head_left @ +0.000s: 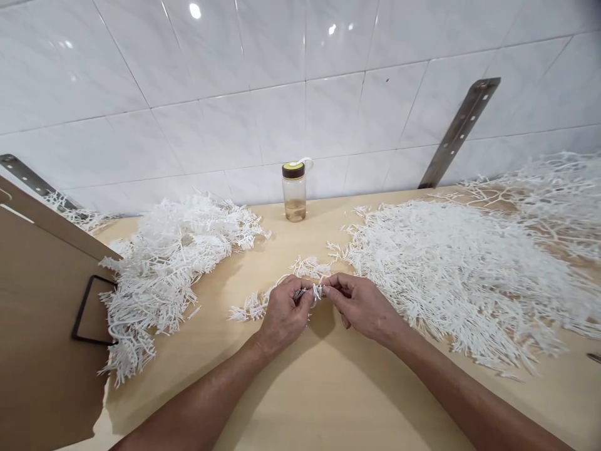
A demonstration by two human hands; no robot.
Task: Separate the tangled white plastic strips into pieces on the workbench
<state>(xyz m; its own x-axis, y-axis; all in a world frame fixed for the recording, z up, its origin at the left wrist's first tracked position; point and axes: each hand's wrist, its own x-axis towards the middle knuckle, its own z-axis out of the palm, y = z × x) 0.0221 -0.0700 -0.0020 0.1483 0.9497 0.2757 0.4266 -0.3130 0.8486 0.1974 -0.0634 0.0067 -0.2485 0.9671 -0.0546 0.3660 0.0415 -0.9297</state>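
My left hand is closed near the middle of the table, its thumb and fingers pinching a white stringy strand. Facing it from the right, my right hand pinches at the same strand's other side, fingertips close together. The strand's small white pieces stick out between the two hands. Behind and left of my left hand, a branched white strand lies on the wooden table. A small white cluster rests just beyond my fingertips.
A large heap of short white pieces spreads at the right, with longer strands behind. Another white pile lies left, beside a cardboard box. A bottle stands near the tiled wall. Metal brackets lean there.
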